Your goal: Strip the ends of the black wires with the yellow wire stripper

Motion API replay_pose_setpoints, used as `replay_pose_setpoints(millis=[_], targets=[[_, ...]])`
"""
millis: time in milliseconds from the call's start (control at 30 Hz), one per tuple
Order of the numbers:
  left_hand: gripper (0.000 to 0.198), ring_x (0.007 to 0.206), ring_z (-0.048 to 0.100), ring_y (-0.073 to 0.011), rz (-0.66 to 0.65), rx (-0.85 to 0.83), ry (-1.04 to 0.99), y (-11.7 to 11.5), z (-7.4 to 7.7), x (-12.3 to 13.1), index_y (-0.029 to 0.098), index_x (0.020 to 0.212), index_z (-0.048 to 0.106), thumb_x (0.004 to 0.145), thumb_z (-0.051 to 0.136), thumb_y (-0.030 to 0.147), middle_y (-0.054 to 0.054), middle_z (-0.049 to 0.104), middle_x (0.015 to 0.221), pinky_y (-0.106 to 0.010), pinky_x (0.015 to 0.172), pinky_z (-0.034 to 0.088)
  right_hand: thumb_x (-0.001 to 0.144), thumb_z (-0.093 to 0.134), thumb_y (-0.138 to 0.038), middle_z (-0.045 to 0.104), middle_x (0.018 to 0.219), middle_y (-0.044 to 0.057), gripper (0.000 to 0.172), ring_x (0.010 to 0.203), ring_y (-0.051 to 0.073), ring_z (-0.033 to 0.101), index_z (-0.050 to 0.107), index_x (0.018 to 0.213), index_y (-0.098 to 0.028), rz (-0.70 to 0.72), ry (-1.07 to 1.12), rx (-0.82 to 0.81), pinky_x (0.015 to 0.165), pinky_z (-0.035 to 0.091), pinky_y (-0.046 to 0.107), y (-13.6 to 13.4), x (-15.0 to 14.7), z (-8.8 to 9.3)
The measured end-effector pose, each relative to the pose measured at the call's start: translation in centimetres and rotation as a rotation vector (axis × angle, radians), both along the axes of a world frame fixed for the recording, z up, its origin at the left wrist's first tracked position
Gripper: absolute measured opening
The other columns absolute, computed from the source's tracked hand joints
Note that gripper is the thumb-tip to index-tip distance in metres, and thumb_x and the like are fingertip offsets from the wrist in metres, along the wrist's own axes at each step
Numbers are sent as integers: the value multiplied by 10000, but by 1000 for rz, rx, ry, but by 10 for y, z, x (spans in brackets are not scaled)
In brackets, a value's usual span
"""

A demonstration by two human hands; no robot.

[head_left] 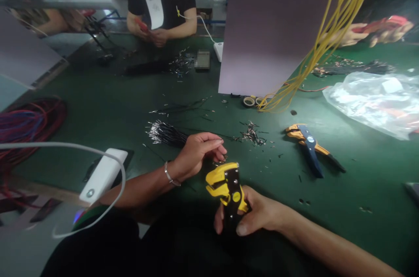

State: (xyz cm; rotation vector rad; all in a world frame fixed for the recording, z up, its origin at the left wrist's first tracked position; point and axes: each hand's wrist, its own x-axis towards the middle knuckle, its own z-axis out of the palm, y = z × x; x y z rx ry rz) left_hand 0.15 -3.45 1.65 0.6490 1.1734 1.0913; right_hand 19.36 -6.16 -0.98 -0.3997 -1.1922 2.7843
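My right hand [253,211] is wrapped round the handles of a yellow-and-black wire stripper [234,189], its yellow jaws turned up and to the left. Just beyond those jaws, my left hand [201,152] has its fingers curled and thumb pressed in; what they pinch, if anything, is too small to make out. Small brassy bits [221,162] show beneath its fingertips. Behind that hand lies a bundle of black wires [166,133] with shiny ends pointing left. A loose pile of small metal terminals [252,133] sits to the right of the left hand.
On the green table [327,224] lies a blue-and-orange wire stripper [309,143]. Tape rolls [249,102] sit below hanging yellow wires [314,58] and a grey panel [258,32]. A plastic bag [376,98], a white power box [103,176] and coiled wires [29,124] flank me. Co-workers' hands [159,36] are opposite.
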Motion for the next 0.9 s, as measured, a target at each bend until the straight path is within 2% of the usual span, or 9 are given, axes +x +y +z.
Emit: replay_pose_setpoints(millis=[67, 133, 233, 333, 433, 600, 767, 900], targets=[[138, 500, 594, -110, 7, 20, 15, 1, -1, -2, 93, 783, 638, 728, 692, 208, -57, 673, 630, -229, 503, 456, 628, 819, -379, 716, 808, 76, 375, 818, 209, 647, 714, 871, -113, 33, 41, -30, 816, 473, 349, 1, 0, 2], [142, 481, 576, -103, 3, 29, 20, 2, -2, -4, 96, 799, 643, 727, 688, 210, -50, 668, 616, -226, 490, 442, 689, 783, -392, 723, 809, 83, 399, 809, 207, 656, 702, 966, -117, 26, 29, -8, 812, 478, 362, 2, 2, 2], [155, 448, 544, -92, -2, 52, 38, 3, 0, -7, 98, 801, 654, 727, 688, 230, -40, 653, 585, -222, 464, 421, 769, 724, -372, 730, 929, 116, 460, 850, 224, 672, 626, 1154, -140, -152, -54, 32, 735, 526, 368, 9, 8, 3], [145, 406, 501, -80, 17, 97, 61, 5, 1, -10, 105, 789, 666, 727, 679, 236, -24, 630, 540, -214, 423, 382, 786, 709, -329, 715, 999, 137, 407, 879, 248, 679, 614, 1140, -152, -338, -156, 45, 636, 574, 353, 21, 16, 3], [124, 402, 488, -77, 54, 138, 85, 7, 1, -13, 123, 790, 678, 727, 673, 229, -14, 620, 523, -208, 398, 352, 784, 697, -281, 710, 1011, 133, 380, 927, 260, 675, 609, 1134, -162, -401, -230, 56, 607, 598, 346, 30, 21, 2], [112, 391, 468, -72, 5, 152, 147, 8, 1, -16, 132, 783, 696, 735, 656, 224, -8, 598, 493, -201, 382, 321, 775, 695, -221, 711, 1023, 121, 381, 786, 213, 706, 596, 1135, -149, -386, -227, -13, 712, 610, 422, 33, 20, -2], [81, 387, 453, -62, -113, 90, 114, 8, 3, -17, 133, 722, 691, 710, 648, 200, 4, 563, 453, -182, 367, 285, 773, 699, -223, 705, 1006, 143, 405, 962, 282, 670, 577, 1149, -136, -317, -156, -26, 690, 605, 447, 34, 16, -6], [79, 379, 441, -52, -184, 60, 76, 8, 3, -17, 124, 714, 687, 702, 641, 187, 7, 558, 447, -170, 363, 271, 776, 699, -232, 701, 1023, 147, 410, 934, 274, 683, 580, 1155, -133, -303, -146, 5, 720, 583, 432, 35, 15, -8]])
